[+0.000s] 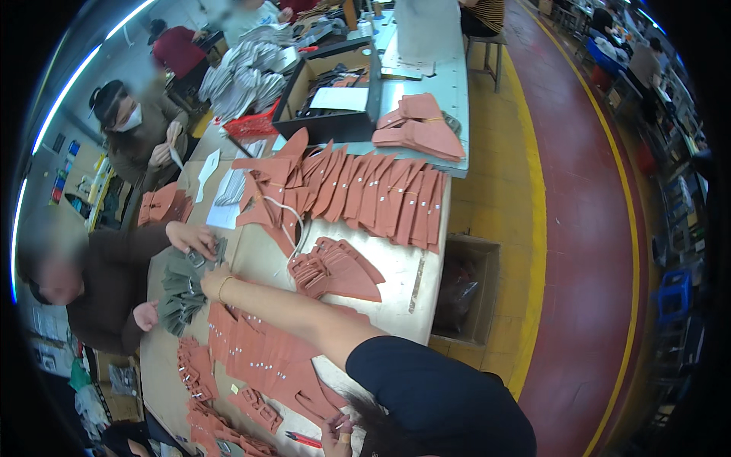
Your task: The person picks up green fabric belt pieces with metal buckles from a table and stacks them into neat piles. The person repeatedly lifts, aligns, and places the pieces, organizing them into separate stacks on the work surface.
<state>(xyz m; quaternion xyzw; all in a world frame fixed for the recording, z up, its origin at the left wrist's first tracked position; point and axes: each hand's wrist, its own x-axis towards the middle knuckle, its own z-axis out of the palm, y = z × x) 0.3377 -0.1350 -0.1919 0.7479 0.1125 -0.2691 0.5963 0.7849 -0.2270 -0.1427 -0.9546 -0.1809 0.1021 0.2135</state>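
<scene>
My right arm reaches across the table. My right hand (215,282), with a thin bracelet at its wrist, is closed at the edge of a fanned stack of olive-green cut pieces (181,293). A metal buckle (196,259) lies on the stack beside it. A co-worker's hand (192,239) touches the same stack from the far left. At the lower edge, partly cut off, is my left hand (336,438). Its fingers are curled, and what they hold is too small to make out. A red-handled tool (304,439) lies just left of it.
Overlapping salmon-coloured pieces (263,346) lie under my forearm. A long row of them (373,190) runs across the far side, near a white cord (298,228) and a strapped bundle (335,270). Beyond stands a black box (331,114). An open carton (466,289) sits right of the table.
</scene>
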